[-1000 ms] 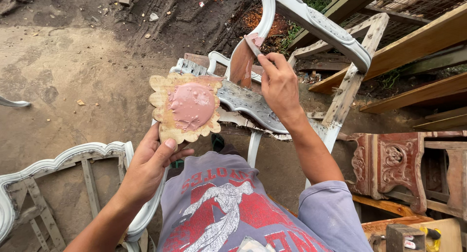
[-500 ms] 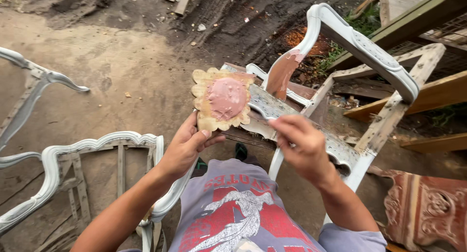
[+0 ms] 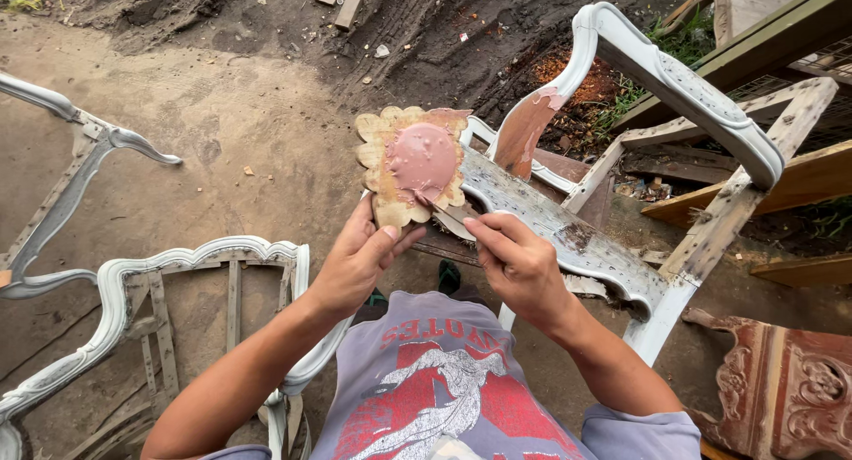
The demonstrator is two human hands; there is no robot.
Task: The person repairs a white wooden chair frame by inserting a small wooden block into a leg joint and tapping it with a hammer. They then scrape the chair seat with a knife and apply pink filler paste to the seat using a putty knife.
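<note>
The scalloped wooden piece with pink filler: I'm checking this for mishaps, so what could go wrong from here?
The left hand pinches only the bottom edge of the scalloped wooden piece, so blade pressure might tip it onto the dirt ground. The putty knife in the right hand could gouge the pink filler.

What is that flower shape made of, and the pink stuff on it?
The flower shape looks like bare carved wood: tan, unpainted, scalloped edges. The pink stuff seems a smooth, wet-looking filler paste, perhaps putty, spread thick. The left hand holds the piece.
</note>
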